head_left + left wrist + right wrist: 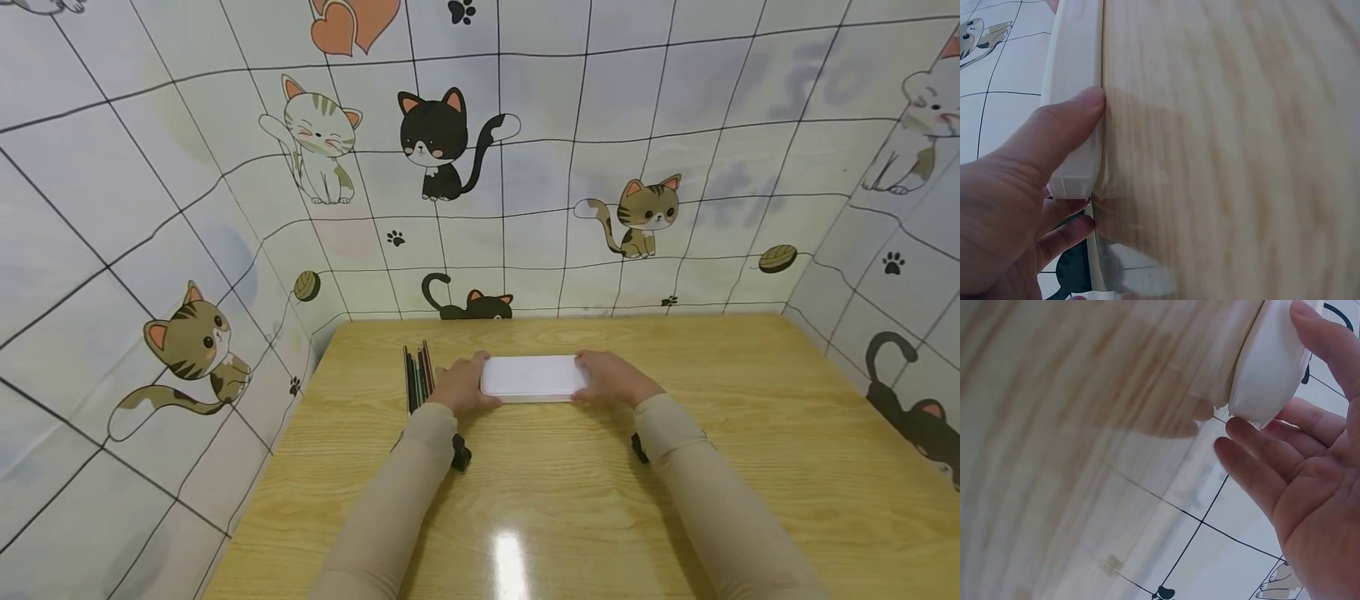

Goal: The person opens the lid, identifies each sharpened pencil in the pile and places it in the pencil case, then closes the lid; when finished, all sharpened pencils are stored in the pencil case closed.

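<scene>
A white rectangular case (534, 377) lies flat on the wooden table (570, 500), long side toward me. My left hand (461, 385) grips its left end. In the left wrist view the thumb (1079, 109) presses the case's (1075, 69) near side and the fingers curl round the corner. My right hand (611, 379) is at the right end. In the right wrist view its thumb (1329, 344) touches the case (1269, 369), while the fingers (1260, 469) stay fairly straight just beside the rounded end.
Several coloured pencils (417, 377) lie in a row just left of my left hand. Walls with cat pictures enclose the table at the back (525, 208), left and right. The near half of the table is bare wood with a light glare.
</scene>
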A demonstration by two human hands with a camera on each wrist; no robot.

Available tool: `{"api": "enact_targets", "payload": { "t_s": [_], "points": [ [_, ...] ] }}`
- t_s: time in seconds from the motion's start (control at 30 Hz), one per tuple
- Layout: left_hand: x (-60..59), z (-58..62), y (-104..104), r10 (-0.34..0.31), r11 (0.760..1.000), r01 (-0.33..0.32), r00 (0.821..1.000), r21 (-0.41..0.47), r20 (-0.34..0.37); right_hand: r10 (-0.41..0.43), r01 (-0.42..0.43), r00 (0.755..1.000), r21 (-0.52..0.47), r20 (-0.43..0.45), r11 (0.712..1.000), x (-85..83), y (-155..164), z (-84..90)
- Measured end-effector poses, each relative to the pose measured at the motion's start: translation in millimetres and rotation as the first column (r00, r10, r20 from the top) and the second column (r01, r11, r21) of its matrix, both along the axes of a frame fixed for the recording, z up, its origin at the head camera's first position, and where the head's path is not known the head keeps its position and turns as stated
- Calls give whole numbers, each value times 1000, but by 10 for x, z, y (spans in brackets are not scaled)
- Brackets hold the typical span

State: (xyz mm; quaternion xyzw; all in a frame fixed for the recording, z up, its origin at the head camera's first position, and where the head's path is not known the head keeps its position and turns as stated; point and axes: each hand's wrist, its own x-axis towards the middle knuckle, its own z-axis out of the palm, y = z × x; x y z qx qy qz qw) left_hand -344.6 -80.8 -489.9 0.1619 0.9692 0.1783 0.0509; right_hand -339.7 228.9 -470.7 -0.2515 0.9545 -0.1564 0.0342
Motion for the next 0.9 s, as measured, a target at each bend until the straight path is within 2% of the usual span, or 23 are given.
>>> {"api": "enact_targets", "payload": {
  "t_s": [0.2,0.4,0.6,0.9],
  "points": [
    [-36,-62,-23,12,1000,-12,1000,4,-4,12,-12,1000,34,-14,999,-15,-31,-2],
    [-78,-152,-27,19,1000,-19,1000,10,-20,23,-23,1000,8,-12,1000,-24,-26,18],
    [-36,-101,-22,7,1000,-7,1000,0,-10,22,-22,1000,10,-10,1000,-25,-12,35],
    [-131,-149,-33,2,1000,-3,999,-14,-48,8,-8,1000,15,-24,1000,-42,-33,63]
  ]
}}
